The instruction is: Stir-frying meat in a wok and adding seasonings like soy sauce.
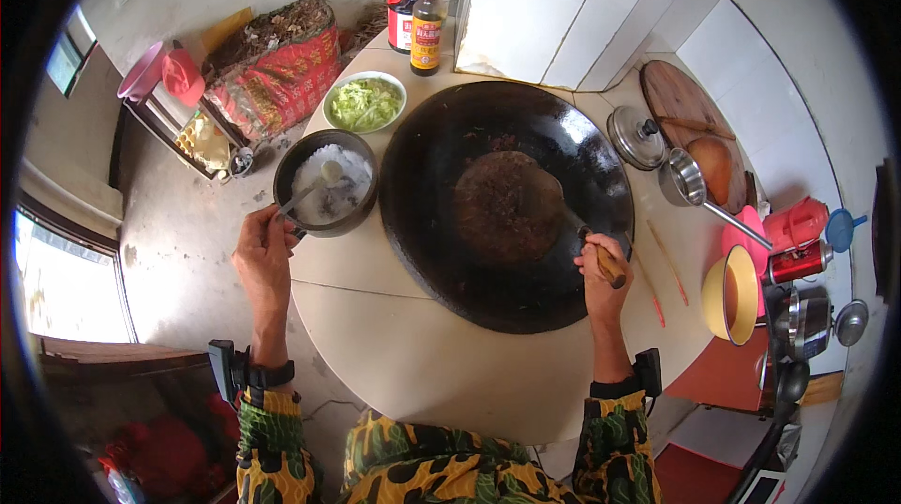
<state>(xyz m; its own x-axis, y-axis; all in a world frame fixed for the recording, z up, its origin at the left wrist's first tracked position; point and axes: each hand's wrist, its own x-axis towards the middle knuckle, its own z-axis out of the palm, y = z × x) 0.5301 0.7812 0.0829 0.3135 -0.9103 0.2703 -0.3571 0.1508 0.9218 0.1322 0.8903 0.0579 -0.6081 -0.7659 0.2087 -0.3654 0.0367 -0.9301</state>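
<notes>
My left hand (pixel 262 243) pinches the handle of a small spoon (pixel 304 192). The spoon's bowl is over coarse white salt-like grains (pixel 354 169) inside a dark round pot (pixel 283 173), which has a short handle near my fingers. My right hand (pixel 604 272) grips the wooden handle (pixel 609 266) of a wok spatula. Its blade reaches into a large black wok (pixel 436 124) set into the tiled stove top, and looks blurred. Brown liquid with dark bits (pixel 500 215) covers the wok's bottom. A white bowl of shredded green vegetable (pixel 364 103) stands beyond the pot.
Two sauce bottles (pixel 426 29) stand at the back. On the right are a metal lid (pixel 635 138), a long-handled steel ladle (pixel 683 177), a round wooden board (pixel 676 92), chopsticks (pixel 667 261) and a yellow bowl (pixel 716 300). A red sack (pixel 281 82) leans at the left.
</notes>
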